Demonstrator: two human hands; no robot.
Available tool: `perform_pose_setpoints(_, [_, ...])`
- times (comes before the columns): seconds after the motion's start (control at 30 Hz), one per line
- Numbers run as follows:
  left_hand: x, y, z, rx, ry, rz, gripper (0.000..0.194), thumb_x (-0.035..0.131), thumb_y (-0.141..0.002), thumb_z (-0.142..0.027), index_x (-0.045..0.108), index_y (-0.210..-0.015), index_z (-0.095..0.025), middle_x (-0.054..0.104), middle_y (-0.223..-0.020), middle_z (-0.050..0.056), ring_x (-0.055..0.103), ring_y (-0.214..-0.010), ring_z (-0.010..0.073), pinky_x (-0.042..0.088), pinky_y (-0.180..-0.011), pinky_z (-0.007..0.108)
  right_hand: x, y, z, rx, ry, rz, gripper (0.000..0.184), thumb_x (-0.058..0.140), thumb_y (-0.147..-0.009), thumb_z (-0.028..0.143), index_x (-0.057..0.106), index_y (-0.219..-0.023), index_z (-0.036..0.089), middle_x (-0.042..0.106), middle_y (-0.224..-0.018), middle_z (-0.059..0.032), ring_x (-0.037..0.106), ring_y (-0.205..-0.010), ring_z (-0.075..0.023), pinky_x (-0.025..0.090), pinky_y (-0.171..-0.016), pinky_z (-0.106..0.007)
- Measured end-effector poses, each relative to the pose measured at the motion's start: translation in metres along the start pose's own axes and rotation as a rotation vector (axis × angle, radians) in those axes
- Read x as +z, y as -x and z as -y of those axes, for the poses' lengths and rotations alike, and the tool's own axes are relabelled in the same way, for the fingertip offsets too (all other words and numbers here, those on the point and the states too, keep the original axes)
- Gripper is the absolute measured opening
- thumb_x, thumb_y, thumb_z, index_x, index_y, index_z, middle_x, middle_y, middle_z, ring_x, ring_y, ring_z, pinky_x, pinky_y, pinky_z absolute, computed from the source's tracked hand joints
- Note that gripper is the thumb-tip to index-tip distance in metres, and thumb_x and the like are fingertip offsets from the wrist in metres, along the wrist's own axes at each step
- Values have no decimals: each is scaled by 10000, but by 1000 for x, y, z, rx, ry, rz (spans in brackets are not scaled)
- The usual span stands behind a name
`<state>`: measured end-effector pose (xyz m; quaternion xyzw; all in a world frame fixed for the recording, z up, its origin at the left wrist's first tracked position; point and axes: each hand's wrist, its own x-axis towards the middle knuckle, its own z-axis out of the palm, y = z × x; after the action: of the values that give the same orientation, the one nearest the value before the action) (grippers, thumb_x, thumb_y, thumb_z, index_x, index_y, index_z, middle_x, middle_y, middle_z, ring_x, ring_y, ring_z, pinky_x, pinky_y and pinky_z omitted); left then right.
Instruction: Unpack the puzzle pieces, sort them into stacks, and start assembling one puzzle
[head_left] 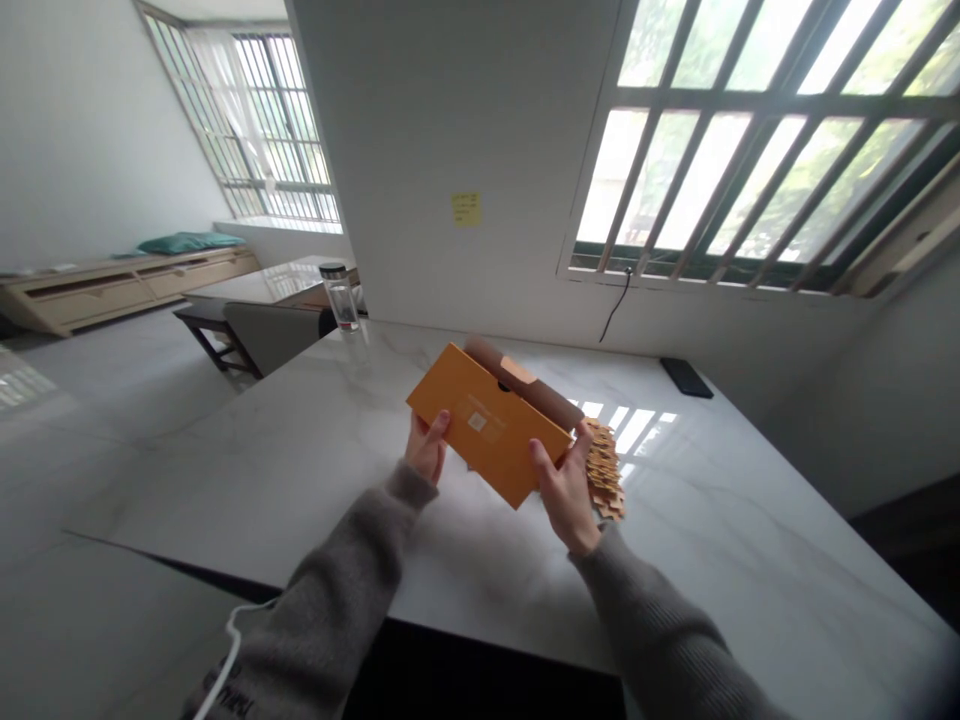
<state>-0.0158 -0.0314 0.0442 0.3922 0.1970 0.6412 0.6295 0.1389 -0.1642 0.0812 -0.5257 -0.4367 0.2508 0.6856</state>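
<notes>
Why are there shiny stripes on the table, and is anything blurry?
In the head view, the stripes on the table look like glare from the bright, washed-out barred window, beside the brown pieces; also in the head view, the open flap of the orange box looks a bit smeary, and its pale print is too faint to read.

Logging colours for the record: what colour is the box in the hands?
Orange box, clearest in the head view.

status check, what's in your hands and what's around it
left hand and right hand gripping orange box, flap raised; cardboard pieces behind right hand
</notes>
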Motion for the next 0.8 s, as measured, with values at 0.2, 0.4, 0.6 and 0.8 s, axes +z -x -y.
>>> perform_pose_setpoints(0.2, [9, 9, 1, -133, 14, -27, 584, 738, -833, -482, 512, -1308, -230, 693, -1212, 92, 687, -1061, 266, 561, -929, 443, -2, 6, -6, -63, 138, 91, 403, 507, -927, 581, 514, -1158, 252, 606, -1096, -74, 605, -1023, -253, 508, -941, -443])
perform_pose_setpoints(0.4, [3, 8, -6, -164, -101, 78, 507, 773, -797, -434, 582, -1222, -233, 721, -1133, 50, 700, -990, 243, 568, -898, 395, -22, -11, -5, 77, 48, 286, 524, 391, -989, 590, 448, -1433, 319, 500, -1474, -29, 375, -1432, -257, 259, -1218, -490])
perform_pose_setpoints(0.6, [11, 16, -7, -144, -182, 182, 496, 760, -805, -444, 597, -1215, -216, 707, -1177, 68, 694, -980, 249, 566, -852, 364, -22, -13, -4, 42, 117, 448, 656, 395, -990, 606, 279, -1568, 320, 234, -1654, 40, 67, -1555, -208, 37, -1277, -439])
perform_pose_setpoints(0.8, [10, 17, -4, -127, -187, 215, 505, 737, -828, -446, 588, -1254, -220, 688, -1221, 72, 683, -1025, 251, 554, -892, 374, -19, -8, -7, -19, 210, 474, 673, 333, -1013, 587, 134, -1602, 328, 151, -1675, 27, 88, -1552, -201, 30, -1277, -438])
